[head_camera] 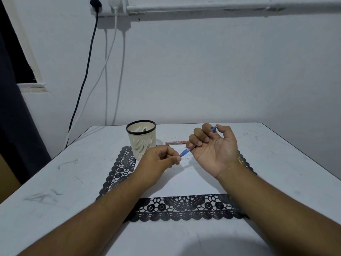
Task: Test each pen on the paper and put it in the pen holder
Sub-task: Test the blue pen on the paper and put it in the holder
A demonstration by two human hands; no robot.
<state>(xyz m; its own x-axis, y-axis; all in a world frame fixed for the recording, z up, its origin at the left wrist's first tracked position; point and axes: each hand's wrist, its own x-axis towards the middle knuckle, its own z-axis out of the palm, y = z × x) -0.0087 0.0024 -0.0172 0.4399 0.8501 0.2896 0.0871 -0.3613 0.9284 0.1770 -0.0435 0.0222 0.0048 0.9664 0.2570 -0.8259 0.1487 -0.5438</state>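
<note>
A blue pen is held above the white paper, its tip end pointing left. My right hand, palm up, grips the pen's barrel with curled fingers; the pen's blue rear end shows above the thumb. My left hand pinches the pen's tip end between thumb and forefinger. The cream slotted pen holder with a black rim stands at the paper's far left corner, with a green-tipped pen inside it. A red pen lies on the table behind the paper.
The paper lies on a black lace placemat on a white table. A wall stands right behind the table, with cables hanging down at the far left.
</note>
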